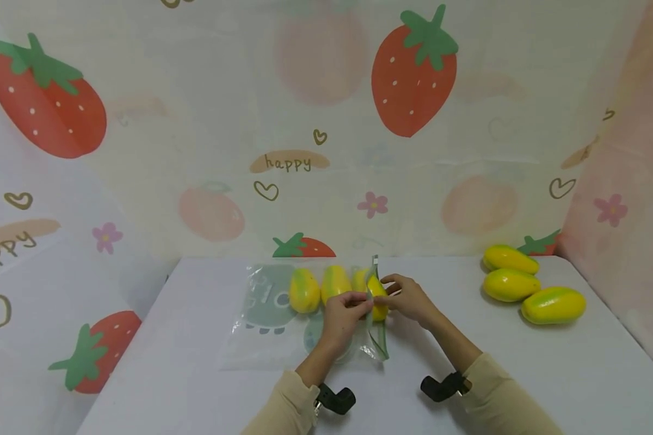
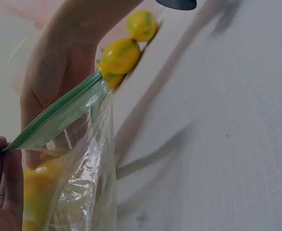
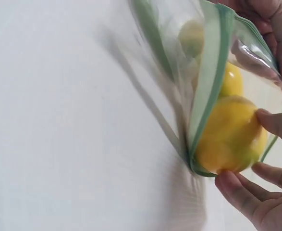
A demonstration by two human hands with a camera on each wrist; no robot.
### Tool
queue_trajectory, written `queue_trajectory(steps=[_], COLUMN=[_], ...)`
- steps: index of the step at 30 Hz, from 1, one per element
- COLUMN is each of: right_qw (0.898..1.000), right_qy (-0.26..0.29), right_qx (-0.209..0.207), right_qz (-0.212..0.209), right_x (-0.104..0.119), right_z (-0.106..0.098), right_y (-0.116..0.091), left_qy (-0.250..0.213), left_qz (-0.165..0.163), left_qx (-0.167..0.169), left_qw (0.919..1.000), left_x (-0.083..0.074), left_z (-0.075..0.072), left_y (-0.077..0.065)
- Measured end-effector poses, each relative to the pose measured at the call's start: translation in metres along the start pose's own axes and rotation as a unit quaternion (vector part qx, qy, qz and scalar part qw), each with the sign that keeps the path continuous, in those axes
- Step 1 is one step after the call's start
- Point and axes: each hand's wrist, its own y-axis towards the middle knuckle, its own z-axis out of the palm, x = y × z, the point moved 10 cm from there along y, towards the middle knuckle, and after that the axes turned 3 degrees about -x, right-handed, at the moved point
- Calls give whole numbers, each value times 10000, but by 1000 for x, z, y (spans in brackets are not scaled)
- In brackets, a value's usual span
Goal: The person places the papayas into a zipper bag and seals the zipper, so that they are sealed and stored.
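Note:
A clear zip bag (image 1: 272,351) with a green dinosaur print lies on the table, its green-edged mouth facing right. My left hand (image 1: 339,323) pinches the rim of that mouth, holding it raised; in the left wrist view the green zip strip (image 2: 59,108) stretches from its fingertips. At the opening, my right hand (image 1: 413,302) grips a yellow-green papaya (image 3: 232,134) by its end, fingertips and thumb around it. Most of this papaya is inside the mouth. Deeper in the bag are a left papaya (image 1: 305,291), a middle papaya (image 1: 334,280) and a partly hidden papaya (image 1: 358,279).
Three loose papayas (image 1: 510,285) lie grouped at the table's back right. The white table (image 1: 163,362) meets a strawberry-print curtain (image 1: 326,121) along its back edge. Black wrist cameras (image 1: 336,399) sit on both wrists.

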Motion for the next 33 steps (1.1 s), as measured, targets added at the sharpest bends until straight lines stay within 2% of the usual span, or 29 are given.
queue_trajectory(steps=[6, 11, 16, 23, 27, 33], right_qw=[9977, 9949, 9935, 9920, 9922, 9938], right_qy=[190, 608, 877, 1200, 1194, 1026], right_qx=[-658, -803, -726, -274, -31, 60], right_qz=[-22, -15, -46, -263, -366, -428], right_x=[1, 1, 1, 3, 4, 2], right_z=[-4, -5, -2, 8, 14, 12], right_y=[-1, -2, -2, -2, -3, -5], left_qy=[96, 128, 111, 50, 127, 229], left_qz=[-28, -35, 97, 345, 355, 347], left_qx=[77, 87, -18, -136, -122, -293], left_qw=[9999, 9999, 9999, 9993, 9992, 9987], left_x=[1, 0, -1, 0, 0, -4], left_z=[1, 1, -1, -2, -1, -4], left_y=[0, 1, 1, 2, 1, -2])
